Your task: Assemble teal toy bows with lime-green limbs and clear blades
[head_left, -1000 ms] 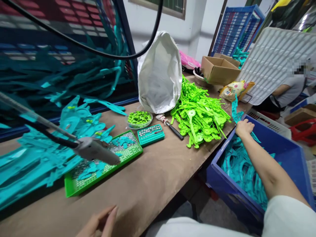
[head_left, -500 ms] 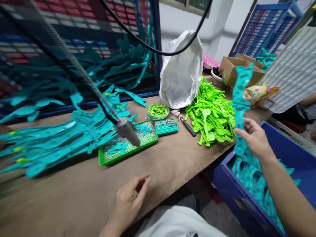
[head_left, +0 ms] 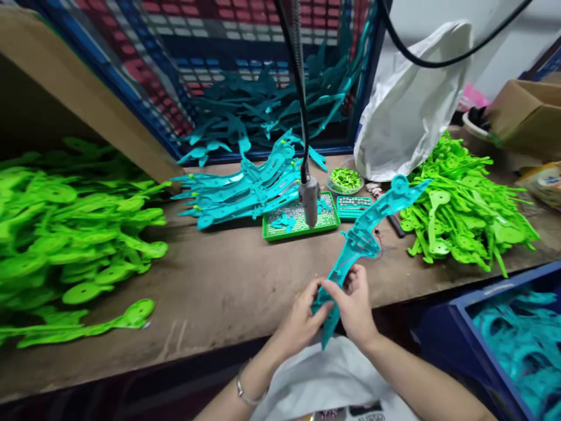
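Observation:
Both of my hands grip the narrow lower end of a long, curved turquoise plastic part (head_left: 350, 248), held tilted over the table's front edge. My left hand (head_left: 300, 318) pinches it from the left, and my right hand (head_left: 357, 310) has its thumb across it from the right. The part's inner side faces up, with thin wires and a small dark piece near its middle. Beyond it hangs a grey electric screwdriver (head_left: 310, 204), above a green tray (head_left: 302, 234) of small metal pieces and turquoise bits. A stack of similar turquoise parts (head_left: 245, 193) lies left of the tray.
Green plastic parts are heaped at left (head_left: 83, 234) and right (head_left: 464, 210). Behind the tray stand a bowl of small green pieces (head_left: 345, 180), a teal box (head_left: 350, 207) and a white sack (head_left: 407, 111). A blue bin (head_left: 464, 313) of turquoise parts is at lower right.
My right hand has brought the turquoise part from above the blue bin to in front of me. My left hand has closed on it too. The view has turned left.

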A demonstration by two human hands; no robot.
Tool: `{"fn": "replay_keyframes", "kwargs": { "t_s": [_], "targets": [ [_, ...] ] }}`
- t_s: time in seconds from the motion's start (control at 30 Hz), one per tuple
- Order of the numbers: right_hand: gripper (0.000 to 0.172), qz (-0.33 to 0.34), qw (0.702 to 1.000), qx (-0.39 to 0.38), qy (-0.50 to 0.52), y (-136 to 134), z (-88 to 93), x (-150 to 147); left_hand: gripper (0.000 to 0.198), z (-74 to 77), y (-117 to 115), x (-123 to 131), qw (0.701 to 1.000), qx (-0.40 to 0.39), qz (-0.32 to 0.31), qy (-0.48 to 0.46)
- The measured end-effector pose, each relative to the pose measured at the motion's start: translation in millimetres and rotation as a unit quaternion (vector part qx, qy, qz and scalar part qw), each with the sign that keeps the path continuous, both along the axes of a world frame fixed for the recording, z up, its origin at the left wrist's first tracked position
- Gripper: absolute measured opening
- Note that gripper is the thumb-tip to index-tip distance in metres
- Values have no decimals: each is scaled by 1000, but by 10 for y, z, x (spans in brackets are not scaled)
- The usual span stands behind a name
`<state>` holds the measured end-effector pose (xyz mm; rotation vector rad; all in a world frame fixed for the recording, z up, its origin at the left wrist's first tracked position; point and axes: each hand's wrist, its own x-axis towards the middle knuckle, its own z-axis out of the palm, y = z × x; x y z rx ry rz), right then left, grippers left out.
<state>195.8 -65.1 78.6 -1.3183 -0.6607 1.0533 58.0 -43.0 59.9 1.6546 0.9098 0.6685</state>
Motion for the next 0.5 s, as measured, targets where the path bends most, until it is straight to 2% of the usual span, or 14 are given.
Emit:
{"fn": "replay_keyframes", "kwargs": {
  "t_s": [0.1,0.17,0.2,0.23,0.27,0.37,0.43,0.5],
  "targets": [
    [31,128,991,24,-27,-125,89,-104,25,59,88,-408,999,-39,-5,-4],
    [19,228,968,39,-102,-265,112,-20,25,145,129,-731,997,-76,-19,-5],
    [14,243,958,44,-145,-326,89,54,26,193,136,-887,995,-100,-25,-7],
    [13,228,955,48,-186,-370,41,138,26,239,134,-1030,992,-126,-30,-9],
    [16,181,958,50,-218,-389,-31,227,26,283,125,-1153,989,-146,-34,-12],
    [39,8,969,33,-247,-281,-315,449,26,384,83,-1382,984,-174,-46,-20],
    [58,-13,974,49,-222,-132,-465,531,26,419,71,-1435,983,-176,-57,-20],
    [66,45,982,75,-170,-17,-508,570,26,429,78,-1454,981,-183,-68,-15]
  ]
}}
